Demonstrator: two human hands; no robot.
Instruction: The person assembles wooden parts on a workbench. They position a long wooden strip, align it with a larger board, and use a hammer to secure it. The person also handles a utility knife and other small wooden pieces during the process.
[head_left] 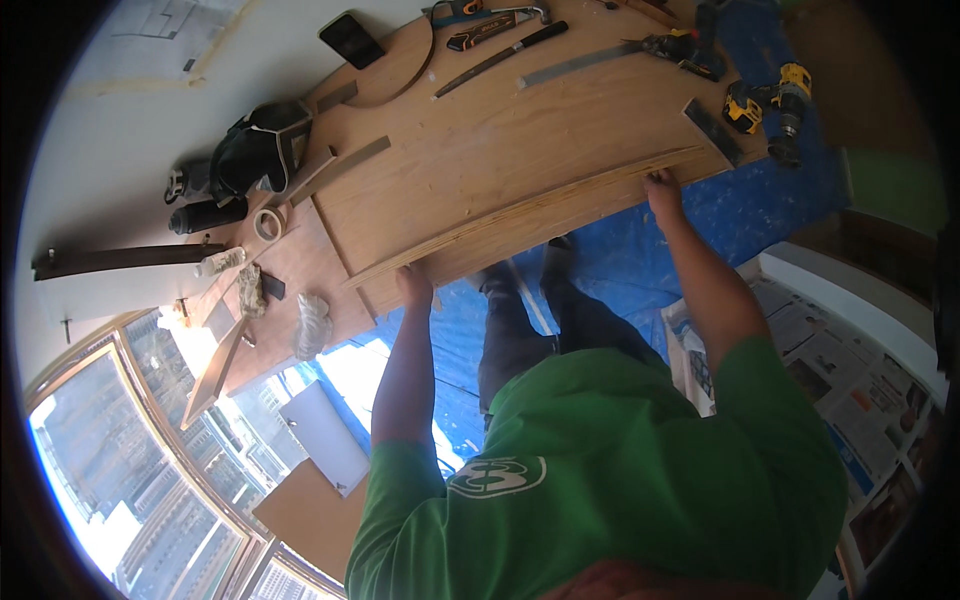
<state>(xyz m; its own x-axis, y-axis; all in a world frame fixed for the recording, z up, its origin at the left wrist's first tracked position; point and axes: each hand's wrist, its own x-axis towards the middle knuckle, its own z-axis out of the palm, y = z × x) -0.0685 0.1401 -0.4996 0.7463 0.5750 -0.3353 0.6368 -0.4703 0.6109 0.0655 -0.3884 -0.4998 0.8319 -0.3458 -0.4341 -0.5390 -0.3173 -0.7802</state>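
1. My left hand is clamped on the near edge of the long wooden strip, close to its left end; fingers curl over the top.
2. My right hand grasps the same strip close to its right end, thumb side toward me.
3. The strip lies along the near edge of the plywood panel, touching it for its whole length and bowing slightly.
4. I judge the strip light but whippy: thin, long, likely to sag or twist if held at one point, so a hold near both ends suits it. Its raw edge could splinter.
5. On the far side of the panel lie a hand saw and a dark-handled blade; beyond the panel's right corner sits a yellow cordless drill.
6. Left of the panel are a roll of tape, a black bag and a phone.
7. Below the panel, blue sheeting covers the floor.
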